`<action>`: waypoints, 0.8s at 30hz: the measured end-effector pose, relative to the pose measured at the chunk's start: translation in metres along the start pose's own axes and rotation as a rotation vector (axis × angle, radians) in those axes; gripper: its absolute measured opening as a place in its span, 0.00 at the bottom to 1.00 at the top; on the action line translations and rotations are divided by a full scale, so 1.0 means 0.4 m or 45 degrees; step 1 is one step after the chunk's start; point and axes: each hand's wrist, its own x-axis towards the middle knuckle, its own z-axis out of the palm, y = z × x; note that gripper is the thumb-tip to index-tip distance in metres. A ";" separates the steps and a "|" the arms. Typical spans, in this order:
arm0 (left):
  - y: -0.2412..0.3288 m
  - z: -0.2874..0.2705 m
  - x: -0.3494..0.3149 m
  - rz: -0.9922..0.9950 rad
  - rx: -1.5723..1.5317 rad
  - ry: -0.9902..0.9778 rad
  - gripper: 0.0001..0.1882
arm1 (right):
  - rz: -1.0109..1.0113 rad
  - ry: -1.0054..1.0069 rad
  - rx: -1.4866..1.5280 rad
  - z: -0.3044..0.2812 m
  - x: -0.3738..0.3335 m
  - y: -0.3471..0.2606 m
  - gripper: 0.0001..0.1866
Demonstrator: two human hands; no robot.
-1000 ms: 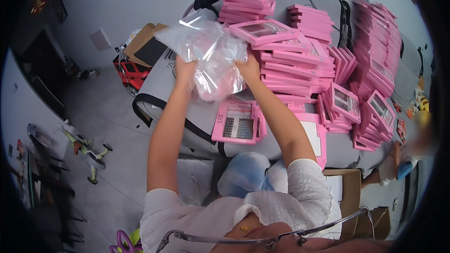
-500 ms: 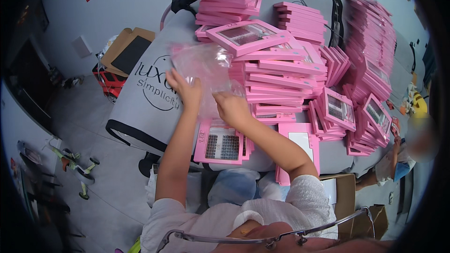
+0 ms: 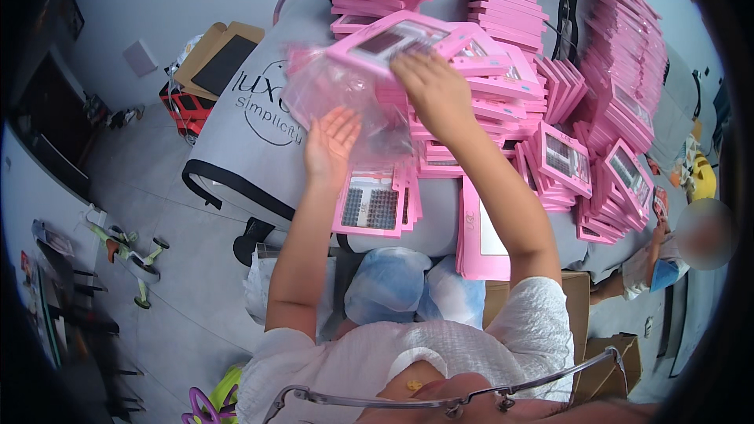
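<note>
My right hand [image 3: 437, 96] is on the near edge of a pink flat box [image 3: 397, 38] with a clear window, atop a leaning stack; fingers curl over its edge, slightly blurred. My left hand [image 3: 334, 141] is palm up with fingers stretched, against the crumpled clear plastic bags [image 3: 345, 94] that lie left of the stack. Whether it touches a bag beneath is hard to tell. Just nearer than the bags lie a few pink boxes [image 3: 369, 208], overlapping, whose window shows rows of small dark lash clusters.
Stacks of pink boxes [image 3: 503, 20] cover the grey padded surface. Plastic-wrapped ones [image 3: 620, 55] rise at the far right. A pink box with a white panel [image 3: 475, 247] stands by my right elbow. An open carton [image 3: 208, 63] is at left; another person [image 3: 656, 255] sits at right.
My right hand has left the plastic bag and moved up to the top box, which has shifted a little left. My left hand has turned palm up, fingers extended. The view has tilted slightly.
</note>
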 end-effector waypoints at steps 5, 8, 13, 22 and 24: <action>0.060 0.003 -0.113 -0.269 -0.152 -0.336 0.25 | -0.467 -0.045 0.085 -0.200 -0.222 -0.116 0.17; 0.023 -0.001 -0.186 -0.048 0.300 -0.280 0.35 | -0.597 -0.209 0.169 -0.246 -0.348 -0.164 0.22; -0.112 -0.053 -0.321 0.220 0.570 -0.319 0.40 | 1.259 0.135 1.581 -0.255 -0.486 -0.219 0.40; -0.263 -0.106 -0.422 0.317 0.733 -0.370 0.36 | 1.517 0.115 1.644 -0.256 -0.561 -0.294 0.35; -0.284 -0.093 -0.443 0.449 0.752 -0.323 0.32 | 1.503 0.200 1.629 -0.254 -0.616 -0.324 0.30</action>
